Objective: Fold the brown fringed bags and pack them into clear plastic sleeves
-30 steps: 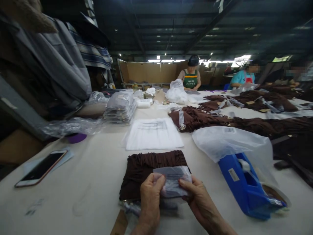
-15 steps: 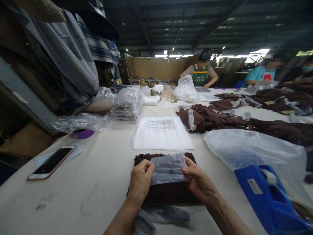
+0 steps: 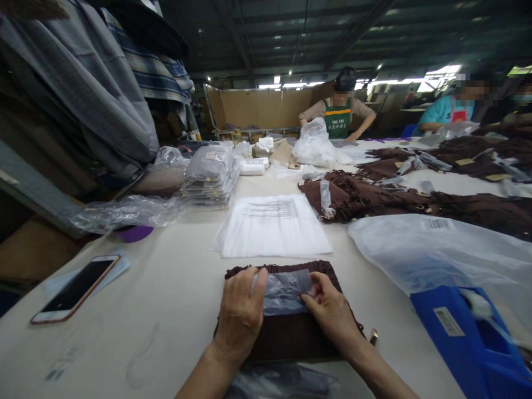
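A folded dark brown fringed scarf (image 3: pixel 291 338) lies on the table in front of me. Across its upper part lies a small clear plastic bag (image 3: pixel 285 293) with dark print. My left hand (image 3: pixel 243 310) is closed over the left end of this bag, fingers together and resting on it; the thumb is mostly hidden. At the other end, my right hand (image 3: pixel 330 305) pinches the bag's right edge between thumb and fingers. More clear plastic (image 3: pixel 286 382) lies below the scarf, close to the table's near side.
White printed plastic bags (image 3: pixel 276 227) lie just beyond the scarf. To the right are a blue tape dispenser (image 3: pixel 457 332), a large translucent bag (image 3: pixel 440 244) and brown fringed scarves (image 3: pixel 390 199). Leftward are a phone (image 3: pixel 77 288) and a stack of bagged items (image 3: pixel 211 174). Co-workers stand beyond.
The plastic bag has come down flatter onto the scarf. My left hand has gone from pinching its edge to lying over its left end; my right hand still pinches the right side.
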{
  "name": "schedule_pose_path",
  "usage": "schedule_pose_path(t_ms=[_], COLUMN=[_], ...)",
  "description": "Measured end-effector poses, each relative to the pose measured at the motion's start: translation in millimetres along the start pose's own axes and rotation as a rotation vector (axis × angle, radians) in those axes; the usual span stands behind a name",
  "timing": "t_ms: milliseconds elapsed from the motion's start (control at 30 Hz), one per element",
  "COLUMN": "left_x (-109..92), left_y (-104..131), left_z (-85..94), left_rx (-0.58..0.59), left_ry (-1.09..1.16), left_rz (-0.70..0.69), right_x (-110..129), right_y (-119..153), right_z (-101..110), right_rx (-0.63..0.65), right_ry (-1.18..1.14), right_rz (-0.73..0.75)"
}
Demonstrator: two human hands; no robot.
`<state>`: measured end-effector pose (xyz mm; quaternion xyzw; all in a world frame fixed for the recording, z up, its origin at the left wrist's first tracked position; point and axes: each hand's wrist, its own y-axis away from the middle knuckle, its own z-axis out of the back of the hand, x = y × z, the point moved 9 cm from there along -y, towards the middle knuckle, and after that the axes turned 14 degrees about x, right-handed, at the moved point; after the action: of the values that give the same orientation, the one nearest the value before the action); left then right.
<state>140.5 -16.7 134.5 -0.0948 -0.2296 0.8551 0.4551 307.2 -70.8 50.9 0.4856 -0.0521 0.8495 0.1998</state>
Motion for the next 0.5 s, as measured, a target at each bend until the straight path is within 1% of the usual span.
schedule_pose_path(t_ms=[33, 67, 100, 133, 167, 233, 267, 300, 333, 367, 400, 433, 500], left_x=[-13.3, -22.9, -28.3, -29.9, -28.6, -23.0, -21.2, -20.0, -19.0, -18.4, -18.0, -17.5, -16.1], left_y=[-0.3, -0.4, -0.5, -0.5, -0.2, 2.2, 4.1, 5.6, 6.4, 7.0, 7.4, 7.9, 9.5], left_z=[-0.1, -5.5, -14.9, -26.6, -39.0, -59.0, -65.6, -69.7, -71.8, -72.4, -72.2, -71.7, -71.6], left_rx=[0.003, 0.061, 0.158, 0.271, 0.385, 0.567, 0.632, 0.677, 0.703, 0.715, 0.717, 0.713, 0.700], left_ry=[0.003, 0.024, 0.045, 0.059, 0.066, 0.075, 0.086, 0.102, 0.122, 0.143, 0.166, 0.187, 0.214], left_rz=[-0.165, -0.301, -0.393, -0.444, -0.460, -0.455, -0.458, -0.459, -0.456, -0.452, -0.448, -0.442, -0.432], right_x=[0.0, 1.2, 4.7, 11.4, 22.0, 49.4, 62.3, 71.4, 75.6, 74.4, 68.7, 59.8, 38.7], right_y=[1.4, 3.4, 6.2, 10.0, 15.1, 26.9, 31.8, 34.7, 35.5, 33.9, 30.7, 26.6, 18.9], right_z=[-0.2, 1.0, 3.7, 7.8, 11.8, 13.1, 7.4, -1.5, -11.9, -22.7, -32.6, -40.6, -50.4], right_rx=[-0.001, -0.014, -0.046, -0.100, -0.166, -0.275, -0.275, -0.236, -0.177, -0.112, -0.055, -0.016, 0.015], right_ry=[0.055, 0.121, 0.210, 0.316, 0.429, 0.624, 0.697, 0.758, 0.813, 0.868, 0.923, 0.972, 1.033], right_rz=[0.003, 0.014, 0.037, 0.076, 0.142, 0.341, 0.464, 0.574, 0.655, 0.698, 0.707, 0.693, 0.644])
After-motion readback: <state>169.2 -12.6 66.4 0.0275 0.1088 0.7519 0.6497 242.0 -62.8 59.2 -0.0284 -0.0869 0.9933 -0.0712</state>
